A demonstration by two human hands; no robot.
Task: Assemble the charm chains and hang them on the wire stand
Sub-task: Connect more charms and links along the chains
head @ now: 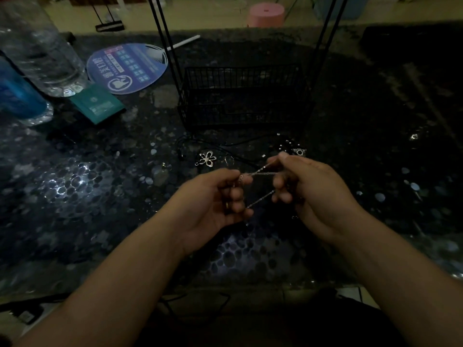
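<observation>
Dim light. Left hand (218,196) and right hand (300,186) raised close together above the dark pebble-patterned table (100,196). Both pinch a thin silver chain (260,173): left thumb and forefinger hold one end, right fingers curl round the other. A second strand slants down between the hands.

Just beyond, on the table: a silver flower charm (207,158), a black cord (240,142), and small metal bits beside a small charm (299,152).

Behind these, a black wire stand (244,96) with a basket base and tall uprights.

Far left: clear bottle (42,46), blue bottle (17,93), green packet (97,103), blue hand fan (127,67). Pink stool (265,14) past the table.
</observation>
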